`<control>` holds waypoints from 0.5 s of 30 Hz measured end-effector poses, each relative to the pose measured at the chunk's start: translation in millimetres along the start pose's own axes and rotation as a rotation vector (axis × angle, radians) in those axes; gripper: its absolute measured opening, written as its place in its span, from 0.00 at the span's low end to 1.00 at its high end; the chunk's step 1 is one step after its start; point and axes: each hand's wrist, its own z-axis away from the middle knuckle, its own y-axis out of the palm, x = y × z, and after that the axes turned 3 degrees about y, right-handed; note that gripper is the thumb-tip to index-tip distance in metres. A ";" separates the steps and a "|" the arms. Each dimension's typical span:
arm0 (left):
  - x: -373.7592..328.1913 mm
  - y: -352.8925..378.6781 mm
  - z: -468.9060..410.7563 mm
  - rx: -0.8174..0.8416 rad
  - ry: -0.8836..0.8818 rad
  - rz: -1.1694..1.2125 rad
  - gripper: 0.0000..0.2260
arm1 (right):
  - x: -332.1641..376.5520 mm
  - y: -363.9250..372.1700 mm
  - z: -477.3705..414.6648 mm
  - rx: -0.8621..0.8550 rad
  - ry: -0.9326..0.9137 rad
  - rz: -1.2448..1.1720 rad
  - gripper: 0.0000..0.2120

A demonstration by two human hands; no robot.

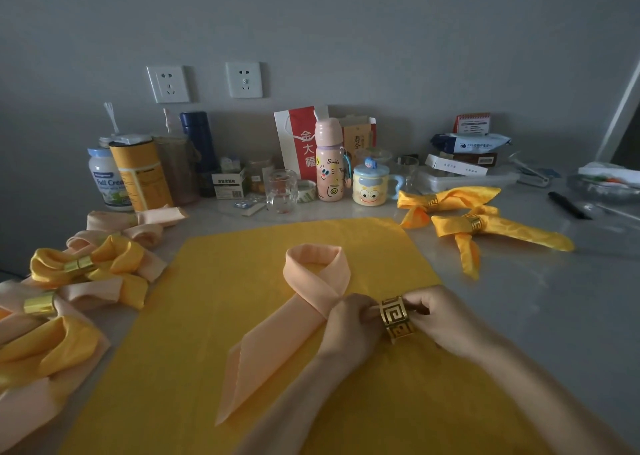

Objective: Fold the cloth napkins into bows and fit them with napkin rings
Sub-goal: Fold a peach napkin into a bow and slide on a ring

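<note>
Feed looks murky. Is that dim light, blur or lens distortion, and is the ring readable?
Head view: dim, flat light, no glare; the wide-angle lens tilts the wall sockets; the ring in the right hand is sharp, its cut-out pattern clear.

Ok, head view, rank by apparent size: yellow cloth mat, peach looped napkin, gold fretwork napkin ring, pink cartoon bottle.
Largest first:
yellow cloth mat
peach looped napkin
pink cartoon bottle
gold fretwork napkin ring, despite being nearest

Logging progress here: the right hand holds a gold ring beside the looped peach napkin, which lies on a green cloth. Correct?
Not quite: the head view shows the cloth is yellow, not green. The right hand does hold the gold ring beside the looped peach napkin.
</note>
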 end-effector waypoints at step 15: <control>-15.7 -25.6 -4.0 0.240 0.136 -0.058 0.18 | 6.9 10.3 -0.3 -0.137 -0.032 -0.028 0.15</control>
